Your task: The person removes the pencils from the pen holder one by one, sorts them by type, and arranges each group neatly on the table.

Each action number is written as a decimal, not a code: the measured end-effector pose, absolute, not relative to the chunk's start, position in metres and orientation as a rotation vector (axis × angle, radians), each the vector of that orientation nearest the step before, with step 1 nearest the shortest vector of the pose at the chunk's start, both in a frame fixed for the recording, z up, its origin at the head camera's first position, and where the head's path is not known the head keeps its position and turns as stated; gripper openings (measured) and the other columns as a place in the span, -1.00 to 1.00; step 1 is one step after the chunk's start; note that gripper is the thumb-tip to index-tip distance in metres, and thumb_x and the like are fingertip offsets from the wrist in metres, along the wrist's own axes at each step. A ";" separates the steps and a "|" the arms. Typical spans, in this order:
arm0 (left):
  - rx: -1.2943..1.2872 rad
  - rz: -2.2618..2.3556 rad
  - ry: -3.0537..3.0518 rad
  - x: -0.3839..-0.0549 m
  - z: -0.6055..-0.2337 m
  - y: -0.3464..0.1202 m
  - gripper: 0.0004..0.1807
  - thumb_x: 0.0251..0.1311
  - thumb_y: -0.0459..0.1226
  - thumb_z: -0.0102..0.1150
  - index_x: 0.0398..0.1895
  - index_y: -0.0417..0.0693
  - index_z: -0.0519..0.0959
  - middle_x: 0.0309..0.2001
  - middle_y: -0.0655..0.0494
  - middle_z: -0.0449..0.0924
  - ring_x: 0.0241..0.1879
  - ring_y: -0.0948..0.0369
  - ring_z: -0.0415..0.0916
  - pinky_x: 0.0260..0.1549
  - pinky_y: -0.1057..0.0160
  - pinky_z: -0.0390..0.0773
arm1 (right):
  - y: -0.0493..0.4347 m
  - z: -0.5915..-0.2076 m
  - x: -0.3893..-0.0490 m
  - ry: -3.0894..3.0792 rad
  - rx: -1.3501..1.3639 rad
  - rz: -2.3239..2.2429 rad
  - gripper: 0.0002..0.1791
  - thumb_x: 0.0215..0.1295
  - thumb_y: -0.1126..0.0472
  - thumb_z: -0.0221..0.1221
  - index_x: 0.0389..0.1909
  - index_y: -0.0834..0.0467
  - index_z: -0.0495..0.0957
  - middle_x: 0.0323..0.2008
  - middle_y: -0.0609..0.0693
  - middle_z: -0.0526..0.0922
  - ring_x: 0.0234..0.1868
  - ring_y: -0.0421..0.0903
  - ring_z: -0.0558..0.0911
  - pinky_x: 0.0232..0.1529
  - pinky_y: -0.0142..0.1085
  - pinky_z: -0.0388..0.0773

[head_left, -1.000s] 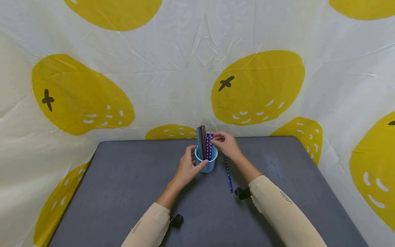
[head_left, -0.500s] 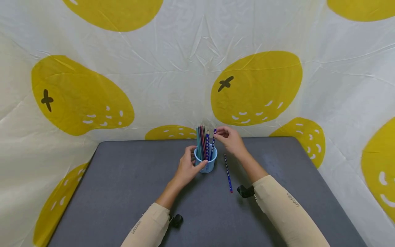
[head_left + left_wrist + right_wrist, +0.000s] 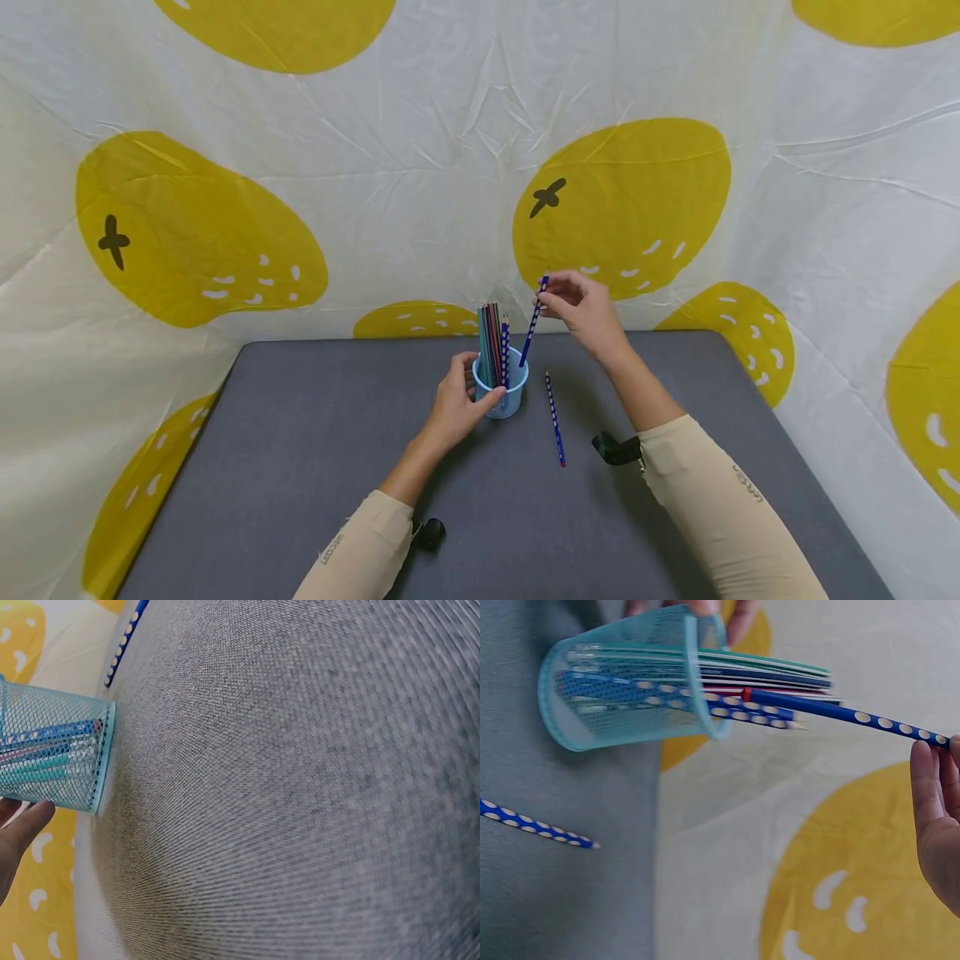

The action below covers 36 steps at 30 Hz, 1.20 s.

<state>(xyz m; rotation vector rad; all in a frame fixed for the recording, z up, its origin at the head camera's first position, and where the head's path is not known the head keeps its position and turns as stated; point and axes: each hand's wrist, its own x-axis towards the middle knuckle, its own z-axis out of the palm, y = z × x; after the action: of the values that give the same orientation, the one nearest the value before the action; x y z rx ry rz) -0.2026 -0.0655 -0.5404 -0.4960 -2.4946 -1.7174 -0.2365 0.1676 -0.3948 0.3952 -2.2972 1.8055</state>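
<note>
My left hand (image 3: 455, 408) grips the light-blue mesh pencil cup (image 3: 510, 406), fingers on its left side and thumb at the front rim. Inside, several pencils (image 3: 491, 346) stand upright: green, dark, reddish, and blue with pale dots. Above the cup's right side, my right hand (image 3: 588, 312) pinches a blue dotted pencil (image 3: 532, 329) near its pointed top. It tilts, and its red end (image 3: 747, 694) overlaps the cup's mouth in the right wrist view. Another blue dotted pencil (image 3: 556, 421) lies on the table right of the cup, also seen in the left wrist view.
The dark grey table (image 3: 322, 450) reaches back to a white curtain (image 3: 420, 225) printed with large yellow shapes. The cup stands near the table's back edge. A black wrist device (image 3: 617, 448) sticks out from the right sleeve, another (image 3: 430, 534) from the left.
My right hand has lifted the dotted pencil up and to the right, from deep inside the cup to its rim. My left hand stays on the cup; the pencil on the table lies unmoved.
</note>
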 end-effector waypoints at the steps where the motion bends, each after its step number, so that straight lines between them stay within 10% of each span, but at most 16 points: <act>1: -0.498 -1.719 -2.491 -0.203 -0.540 -0.065 -0.19 0.27 -0.05 0.43 0.41 -0.14 0.20 0.29 -0.24 0.48 0.23 -0.15 0.55 0.15 -0.16 0.64 | 0.170 -0.392 -0.236 -2.282 0.403 1.801 -0.65 0.42 0.33 0.27 0.13 0.41 0.53 -0.15 0.11 0.65 -0.21 -0.24 0.73 -0.13 -0.31 0.76; 25: -0.513 -1.736 -2.484 -0.205 -0.539 -0.064 -0.20 0.25 -0.08 0.45 0.40 -0.12 0.22 0.29 -0.23 0.47 0.24 -0.15 0.54 0.16 -0.16 0.63 | 0.233 -0.408 -0.231 -2.381 0.233 1.731 -0.59 0.46 0.23 0.26 0.17 0.42 0.53 -0.22 -0.12 0.65 -0.25 -0.33 0.70 -0.19 -0.42 0.74; 36: -0.509 -1.728 -2.491 -0.204 -0.540 -0.066 -0.20 0.25 -0.06 0.44 0.40 -0.10 0.22 0.30 -0.22 0.46 0.24 -0.16 0.54 0.16 -0.19 0.62 | 0.239 -0.462 -0.231 -2.525 0.135 1.728 -0.58 0.49 0.28 0.21 0.22 0.47 0.50 -0.07 0.27 0.66 -0.29 -0.38 0.66 -0.15 -0.35 0.76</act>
<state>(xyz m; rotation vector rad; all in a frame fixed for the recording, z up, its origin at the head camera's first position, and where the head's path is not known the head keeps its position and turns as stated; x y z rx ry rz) -0.2041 -0.0655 -0.5398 -0.5091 -2.4915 -1.7282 -0.2311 0.2393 -0.4616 0.1347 -2.5252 1.7278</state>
